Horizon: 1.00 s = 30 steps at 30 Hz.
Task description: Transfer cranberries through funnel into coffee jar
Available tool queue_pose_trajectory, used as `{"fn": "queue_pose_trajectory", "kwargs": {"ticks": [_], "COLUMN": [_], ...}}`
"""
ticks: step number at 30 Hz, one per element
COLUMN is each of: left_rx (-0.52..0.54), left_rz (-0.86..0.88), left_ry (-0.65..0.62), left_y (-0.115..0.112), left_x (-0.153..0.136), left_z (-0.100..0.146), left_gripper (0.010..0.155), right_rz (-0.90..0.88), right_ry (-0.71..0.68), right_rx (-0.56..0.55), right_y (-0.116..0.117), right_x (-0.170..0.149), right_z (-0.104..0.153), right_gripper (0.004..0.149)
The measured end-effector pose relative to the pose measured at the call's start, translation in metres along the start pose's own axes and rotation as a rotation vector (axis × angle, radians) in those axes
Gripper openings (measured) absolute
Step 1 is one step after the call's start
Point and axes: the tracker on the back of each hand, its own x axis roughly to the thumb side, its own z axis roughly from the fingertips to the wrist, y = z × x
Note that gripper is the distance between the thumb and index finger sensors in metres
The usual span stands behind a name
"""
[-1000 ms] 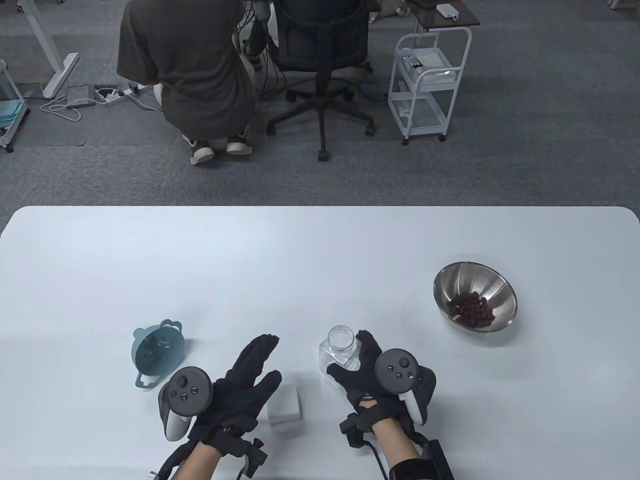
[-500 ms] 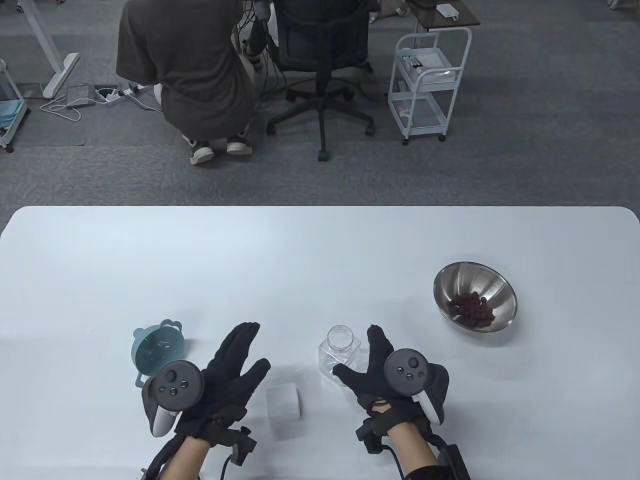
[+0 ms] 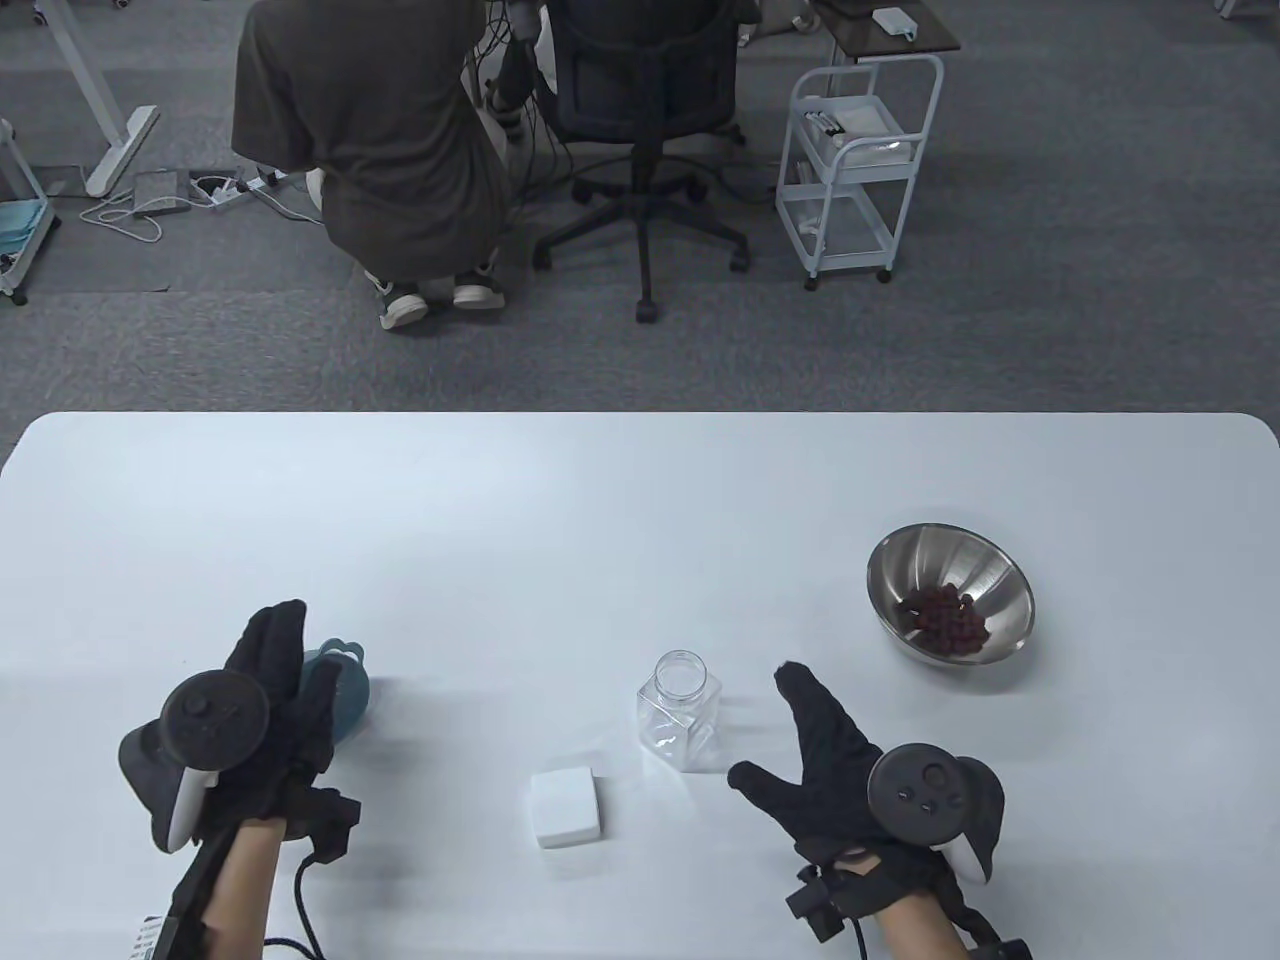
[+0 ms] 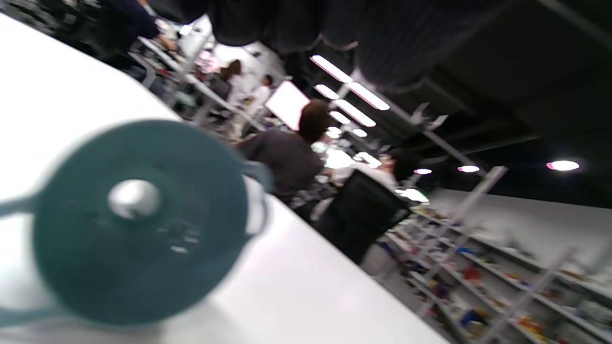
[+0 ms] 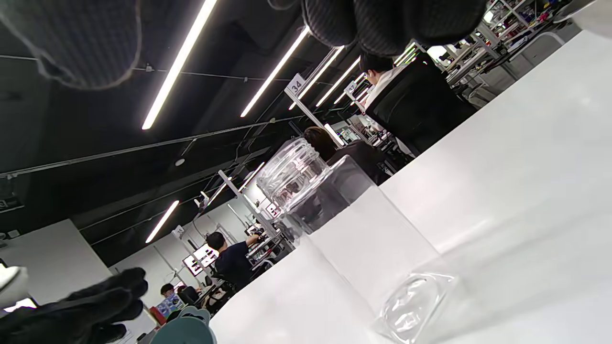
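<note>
The teal funnel (image 3: 347, 689) lies on its side at the table's front left, partly hidden by my left hand (image 3: 292, 662). That hand is open, with its fingers stretched out over the funnel's left side. In the blurred left wrist view the funnel (image 4: 138, 224) lies below the fingers (image 4: 287, 24), apart from them. The clear, lidless coffee jar (image 3: 679, 709) stands upright at front centre. My right hand (image 3: 790, 735) is open and empty just right of the jar, not touching it. The steel bowl (image 3: 985, 570) at right holds the cranberries (image 3: 945, 615).
A white square lid (image 3: 565, 808) lies flat on the table in front of the jar, between the two hands. The white table (image 3: 600, 520) ends at a far edge, with a seated person and an office chair beyond it.
My left hand swung left from beside the white lid to the funnel. My right hand let go of the jar and drew back to the right.
</note>
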Motion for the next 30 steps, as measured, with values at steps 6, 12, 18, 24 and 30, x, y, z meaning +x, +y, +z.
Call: {"fn": "queue_pose_trajectory", "kwargs": {"ticks": [6,12,18,24,30], "left_rx": [-0.057,-0.063,-0.032,0.011,0.075], "left_rz": [-0.035,-0.124,-0.166,-0.301,-0.34], "left_ry": [0.115,0.178,0.194,0.186,0.186], "left_y": [-0.018,-0.033,-0.032,-0.027,-0.016], "left_x": [-0.033,-0.044,-0.041,-0.033,-0.022], "left_z": [-0.012,-0.014,-0.014,-0.016,-0.015], "left_gripper": [0.07,0.062,0.056,0.055,0.051], "right_rz": [-0.035,-0.066,-0.084,-0.088,-0.096], "right_ry": [-0.023,-0.018,0.0,0.008,0.006], "right_rx": [-0.049,-0.083,-0.097,-0.111,-0.1], "right_y": [-0.004,-0.008,-0.009,-0.011,-0.011], "right_x": [-0.012,-0.018,-0.023,-0.025,-0.027], "right_z": [0.011,0.017,0.02,0.021,0.021], "right_gripper": [0.096,0.096,0.095,0.096,0.097]}}
